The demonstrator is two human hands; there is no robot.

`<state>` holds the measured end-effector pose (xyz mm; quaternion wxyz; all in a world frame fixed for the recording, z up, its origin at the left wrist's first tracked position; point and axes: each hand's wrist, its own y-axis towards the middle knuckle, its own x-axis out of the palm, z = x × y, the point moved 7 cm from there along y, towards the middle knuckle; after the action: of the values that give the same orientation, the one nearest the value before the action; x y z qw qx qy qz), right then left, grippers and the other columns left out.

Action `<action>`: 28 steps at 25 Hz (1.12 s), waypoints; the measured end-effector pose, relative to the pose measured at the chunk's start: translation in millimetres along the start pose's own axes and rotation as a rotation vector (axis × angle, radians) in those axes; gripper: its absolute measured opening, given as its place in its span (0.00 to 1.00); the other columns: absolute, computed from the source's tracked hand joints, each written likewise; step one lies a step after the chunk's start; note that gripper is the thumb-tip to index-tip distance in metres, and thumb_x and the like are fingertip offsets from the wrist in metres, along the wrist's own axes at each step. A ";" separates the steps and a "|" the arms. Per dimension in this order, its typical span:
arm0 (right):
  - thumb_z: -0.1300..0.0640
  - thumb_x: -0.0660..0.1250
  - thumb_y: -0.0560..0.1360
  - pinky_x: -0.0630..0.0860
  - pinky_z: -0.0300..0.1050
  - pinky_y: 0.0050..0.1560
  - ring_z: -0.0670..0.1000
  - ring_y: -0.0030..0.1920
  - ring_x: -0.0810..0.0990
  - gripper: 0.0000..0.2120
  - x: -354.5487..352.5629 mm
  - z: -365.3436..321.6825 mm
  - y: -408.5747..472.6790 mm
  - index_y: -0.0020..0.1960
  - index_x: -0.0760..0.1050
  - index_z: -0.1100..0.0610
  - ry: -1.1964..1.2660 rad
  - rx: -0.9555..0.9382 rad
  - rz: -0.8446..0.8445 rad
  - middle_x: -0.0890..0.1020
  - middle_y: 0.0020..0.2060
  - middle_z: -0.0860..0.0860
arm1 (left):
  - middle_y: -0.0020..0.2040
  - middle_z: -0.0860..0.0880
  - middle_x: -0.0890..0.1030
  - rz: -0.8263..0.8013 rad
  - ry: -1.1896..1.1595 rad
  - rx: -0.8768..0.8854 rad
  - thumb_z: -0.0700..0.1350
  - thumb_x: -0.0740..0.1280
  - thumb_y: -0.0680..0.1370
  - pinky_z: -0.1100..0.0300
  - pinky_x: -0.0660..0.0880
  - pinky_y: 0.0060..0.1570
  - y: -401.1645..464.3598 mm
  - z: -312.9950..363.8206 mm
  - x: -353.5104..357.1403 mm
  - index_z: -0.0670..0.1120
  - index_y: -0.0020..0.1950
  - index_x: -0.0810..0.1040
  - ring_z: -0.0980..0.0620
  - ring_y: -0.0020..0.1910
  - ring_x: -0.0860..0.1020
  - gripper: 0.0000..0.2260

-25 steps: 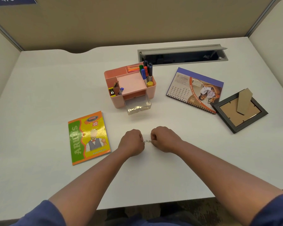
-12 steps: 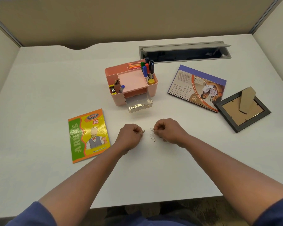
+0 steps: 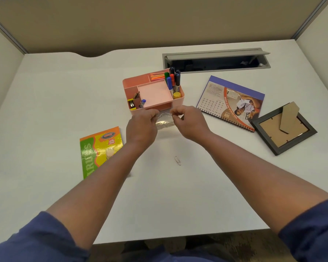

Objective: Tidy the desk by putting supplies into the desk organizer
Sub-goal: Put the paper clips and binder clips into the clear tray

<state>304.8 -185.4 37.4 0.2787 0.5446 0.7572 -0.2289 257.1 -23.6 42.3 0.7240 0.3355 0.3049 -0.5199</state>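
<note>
Paper clips pinched in left hand and right hand, both over the clear drawer of the pink organizer just beyond the fingertips. Risk: small clips slip past the drawer edge; one paper clip lies on the desk behind the right hand, easily missed. Readable: "Jolly Time" on booklet, "JUN" on calendar.

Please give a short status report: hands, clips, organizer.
Left hand and right hand pinched over clear drawer of pink organizer. One paper clip loose on desk. Path clear.
</note>
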 end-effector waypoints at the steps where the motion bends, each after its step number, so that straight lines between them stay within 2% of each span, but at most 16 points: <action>1: 0.59 0.66 0.78 0.77 0.44 0.56 0.47 0.48 0.80 0.13 2.7 1.0 0.5 0.60 0.82 0.52 -0.004 0.015 -0.007 0.85 0.55 0.46 | 0.47 0.47 0.84 -0.003 0.013 -0.010 0.38 0.66 0.78 0.51 0.77 0.41 -0.3 -2.2 1.0 0.50 0.51 0.84 0.43 0.44 0.80 0.10; 3: 0.61 0.66 0.77 0.76 0.43 0.56 0.46 0.47 0.78 0.14 4.7 4.7 -6.4 0.61 0.81 0.51 0.004 0.025 0.021 0.83 0.57 0.46 | 0.44 0.47 0.83 0.031 0.006 0.004 0.38 0.65 0.79 0.50 0.77 0.39 -7.6 -3.1 -1.7 0.49 0.51 0.84 0.42 0.42 0.79 0.09; 5: 0.62 0.66 0.75 0.76 0.42 0.51 0.45 0.42 0.76 0.12 3.7 11.9 -18.7 0.55 0.81 0.51 0.012 0.020 0.067 0.82 0.53 0.46 | 0.45 0.47 0.83 0.093 -0.044 0.094 0.38 0.64 0.80 0.51 0.77 0.38 -21.2 0.3 -5.5 0.46 0.52 0.83 0.43 0.42 0.79 0.08; 7: 0.62 0.67 0.73 0.77 0.44 0.48 0.46 0.40 0.77 0.09 6.9 26.1 -30.2 0.49 0.81 0.50 0.002 0.065 0.023 0.82 0.47 0.45 | 0.49 0.47 0.83 0.079 -0.089 0.211 0.38 0.65 0.80 0.55 0.77 0.40 -38.4 6.6 1.3 0.44 0.54 0.83 0.45 0.45 0.81 0.07; 9: 0.61 0.67 0.72 0.79 0.45 0.48 0.47 0.41 0.80 0.09 17.4 41.8 -41.2 0.46 0.81 0.49 -0.049 0.133 -0.133 0.83 0.45 0.45 | 0.51 0.49 0.82 -0.082 -0.114 0.252 0.39 0.67 0.78 0.56 0.77 0.44 -53.7 7.2 23.4 0.45 0.55 0.83 0.46 0.47 0.81 0.08; 12: 0.59 0.70 0.70 0.80 0.49 0.49 0.49 0.43 0.81 0.06 33.9 58.0 -60.6 0.43 0.80 0.48 -0.191 0.174 -0.399 0.82 0.41 0.44 | 0.53 0.51 0.80 -0.457 -0.085 0.180 0.42 0.70 0.77 0.55 0.75 0.49 -77.2 1.5 63.9 0.49 0.58 0.83 0.47 0.50 0.80 0.10; 13: 0.56 0.73 0.69 0.81 0.49 0.49 0.49 0.43 0.81 0.04 38.6 62.0 -66.5 0.42 0.80 0.49 -0.222 0.188 -0.463 0.82 0.39 0.43 | 0.53 0.51 0.79 -0.535 -0.066 0.169 0.43 0.70 0.77 0.54 0.75 0.50 -83.2 0.6 72.2 0.49 0.59 0.83 0.48 0.51 0.79 0.11; 15: 0.51 0.76 0.67 0.80 0.49 0.46 0.49 0.42 0.81 0.07 45.2 67.4 -76.1 0.42 0.80 0.50 -0.286 0.214 -0.527 0.81 0.39 0.44 | 0.50 0.53 0.75 -0.618 -0.045 0.157 0.44 0.70 0.77 0.55 0.74 0.49 -89.3 1.5 80.8 0.51 0.60 0.83 0.50 0.51 0.77 0.12; 18: 0.48 0.76 0.68 0.76 0.45 0.41 0.51 0.44 0.80 0.09 51.3 71.2 -82.1 0.41 0.78 0.50 -0.371 0.218 -0.477 0.82 0.42 0.47 | 0.49 0.54 0.74 -0.663 -0.007 0.123 0.44 0.69 0.77 0.55 0.74 0.49 -91.2 2.5 84.9 0.54 0.58 0.84 0.51 0.49 0.76 0.11; 22: 0.53 0.72 0.72 0.77 0.45 0.44 0.53 0.46 0.81 0.05 58.7 71.7 -85.2 0.40 0.76 0.47 -0.343 0.210 -0.421 0.83 0.46 0.49 | 0.50 0.51 0.77 -0.684 0.072 0.094 0.44 0.70 0.77 0.55 0.74 0.47 -88.6 0.9 89.7 0.50 0.51 0.84 0.48 0.49 0.77 0.05; 26: 0.58 0.66 0.73 0.77 0.45 0.44 0.54 0.46 0.81 0.07 64.7 72.1 -85.5 0.39 0.75 0.47 -0.318 0.208 -0.452 0.83 0.46 0.49 | 0.46 0.50 0.75 -0.735 0.146 0.108 0.42 0.69 0.77 0.54 0.72 0.43 -85.7 4.5 93.8 0.48 0.46 0.79 0.47 0.45 0.74 0.01; 28: 0.58 0.65 0.72 0.78 0.47 0.43 0.54 0.45 0.80 0.07 63.9 68.6 -86.2 0.37 0.75 0.48 -0.302 0.193 -0.470 0.82 0.43 0.49 | 0.45 0.50 0.75 -0.768 0.175 0.135 0.42 0.66 0.78 0.52 0.73 0.44 -88.9 6.2 93.2 0.48 0.44 0.75 0.46 0.44 0.74 0.03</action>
<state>218.5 -211.5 -52.5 0.2746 0.3381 0.7872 -0.4365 198.1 -100.4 -42.8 0.4247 0.2868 0.4339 -0.7410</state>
